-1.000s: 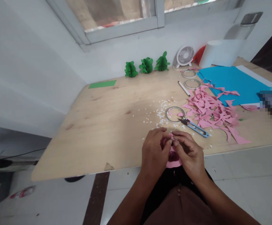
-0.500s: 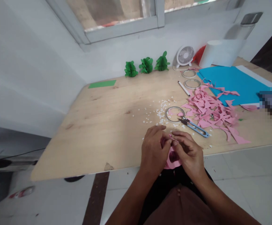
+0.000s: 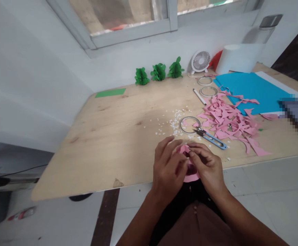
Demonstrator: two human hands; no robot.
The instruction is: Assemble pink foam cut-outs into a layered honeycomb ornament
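Over the front edge of the wooden table, a pink paper piece (image 3: 191, 177) with openings in it sits between my two hands. My right hand (image 3: 209, 167) pinches it from the right, thumb and fingers closed on the paper. From the left, my left hand (image 3: 168, 167) curls against the same piece, its thumb and index finger at the paper and its other fingers lifted; part of the paper is hidden behind them. Blue thread snips (image 3: 212, 139) lie just beyond the right hand, their tips by a roll of tape (image 3: 190, 125).
A heap of pink paper scraps (image 3: 231, 116) spreads to the right, near blue sheets (image 3: 254, 90). White bits (image 3: 176, 123) are scattered mid-table. Farther back are a marker (image 3: 199, 97), green paper shapes (image 3: 158, 72), a small fan (image 3: 201, 62) and a green strip (image 3: 110, 92).
The left hand's fingers have lifted and spread a little, so more of the pink paper's top shows. My right hand keeps its pinch. The view has shifted slightly.
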